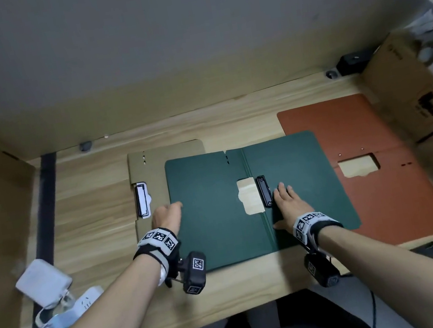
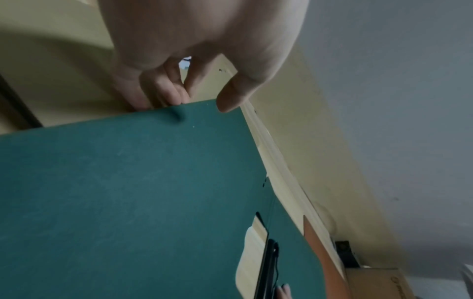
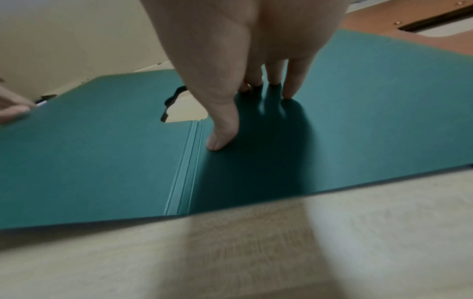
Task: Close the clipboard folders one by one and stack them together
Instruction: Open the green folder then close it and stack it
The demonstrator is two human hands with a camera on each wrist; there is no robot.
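The open green folder [image 1: 248, 201] lies at the surface [image 1: 97, 213] centre; the left hand [image 1: 167, 216] pinches its 9 o'clock edge, the right hand [image 1: 292, 206] presses flat. If that pressing loosens, the folder may slide while closing

I see matt green card on the open folder [image 1: 218, 215], a glossy black clip [image 1: 263, 191], and pale grained wood on the table [image 1: 97, 213].
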